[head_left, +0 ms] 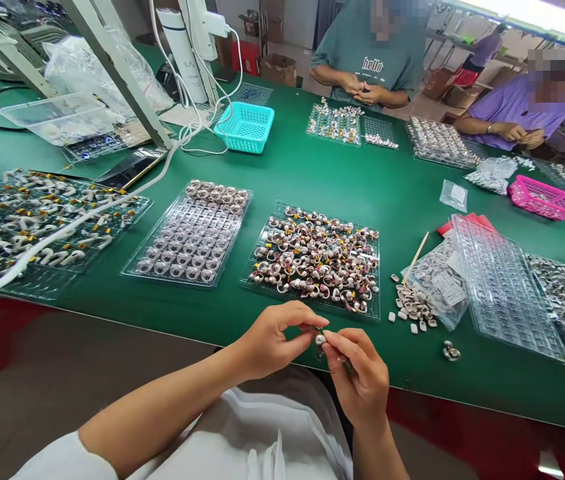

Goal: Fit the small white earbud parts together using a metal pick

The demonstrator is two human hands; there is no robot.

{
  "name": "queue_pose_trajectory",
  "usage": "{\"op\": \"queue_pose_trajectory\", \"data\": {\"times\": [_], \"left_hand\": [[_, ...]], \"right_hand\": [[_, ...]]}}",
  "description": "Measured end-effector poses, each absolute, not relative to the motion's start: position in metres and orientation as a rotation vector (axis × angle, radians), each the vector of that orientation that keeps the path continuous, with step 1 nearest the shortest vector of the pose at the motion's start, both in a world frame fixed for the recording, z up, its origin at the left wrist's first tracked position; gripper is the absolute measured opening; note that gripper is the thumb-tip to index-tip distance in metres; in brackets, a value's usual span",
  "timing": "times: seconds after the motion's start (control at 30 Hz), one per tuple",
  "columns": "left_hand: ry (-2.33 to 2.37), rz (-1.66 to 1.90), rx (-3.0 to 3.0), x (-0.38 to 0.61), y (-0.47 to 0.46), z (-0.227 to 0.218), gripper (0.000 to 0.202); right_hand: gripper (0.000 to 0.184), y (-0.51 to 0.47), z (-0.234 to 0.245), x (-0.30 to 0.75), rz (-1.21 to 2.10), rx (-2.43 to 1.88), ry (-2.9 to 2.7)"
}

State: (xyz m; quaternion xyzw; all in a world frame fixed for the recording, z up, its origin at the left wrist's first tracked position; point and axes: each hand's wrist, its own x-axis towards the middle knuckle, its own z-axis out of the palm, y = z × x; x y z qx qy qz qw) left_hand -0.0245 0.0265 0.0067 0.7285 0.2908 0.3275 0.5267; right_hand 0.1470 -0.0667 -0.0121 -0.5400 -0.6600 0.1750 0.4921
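Just over the table's front edge, my left hand [277, 340] and my right hand [361, 373] meet at the fingertips. Between them is a small shiny silver rounded part [320, 339], pinched by thumb and finger from both sides. My fingers cover some of it, so its full shape is hidden. Right ahead lies a clear tray [247, 279] heaped with small silver curved pieces [315, 257] carrying yellow and red bits. To the right of my hands are a loose pile of small pale caps [415, 303] and a lone silver piece [451, 351].
Left of centre stands a clear tray of round silver parts [187, 233]; beyond it, a tray of white curved pieces [37, 227]. A white cable [87, 217] crosses there. A turquoise basket [246, 127] stands behind. Stacked clear trays [507, 287] lie right. Two co-workers sit opposite.
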Motion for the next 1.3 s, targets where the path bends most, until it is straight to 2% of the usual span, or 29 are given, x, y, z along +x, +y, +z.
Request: {"op": "queue_pose_trajectory", "data": {"times": [0.07, 0.2, 0.37, 0.5, 0.7, 1.03, 1.3], "left_hand": [[0.747, 0.758, 1.650, -0.023, 0.025, 0.008, 0.022], [0.839, 0.711, 1.405, -0.018, 0.021, 0.008, 0.021], [0.863, 0.701, 1.105, -0.011, 0.017, 0.007, 0.019], [0.817, 0.654, 0.942, -0.010, 0.018, 0.003, 0.026], [0.820, 0.634, 1.035, -0.013, 0.018, -0.001, 0.030], [0.995, 0.756, 1.342, -0.008, 0.011, 0.007, 0.017], [0.912, 0.735, 1.227, -0.011, 0.011, 0.002, 0.021]], "right_hand": [[0.043, -0.066, -0.017, 0.143, 0.303, -1.337, -1.614], [0.032, -0.065, -0.023, 0.128, 0.138, -1.409, -1.566], [0.022, -0.064, -0.023, 0.118, 0.135, -1.458, -1.481], [0.016, -0.064, -0.021, 0.119, 0.164, -1.515, -1.412], [0.014, -0.064, -0.020, 0.123, 0.209, -1.515, -1.385], [0.021, -0.066, -0.026, 0.124, 0.139, -1.462, -1.467], [0.016, -0.070, -0.027, 0.126, 0.180, -1.523, -1.379]]}}
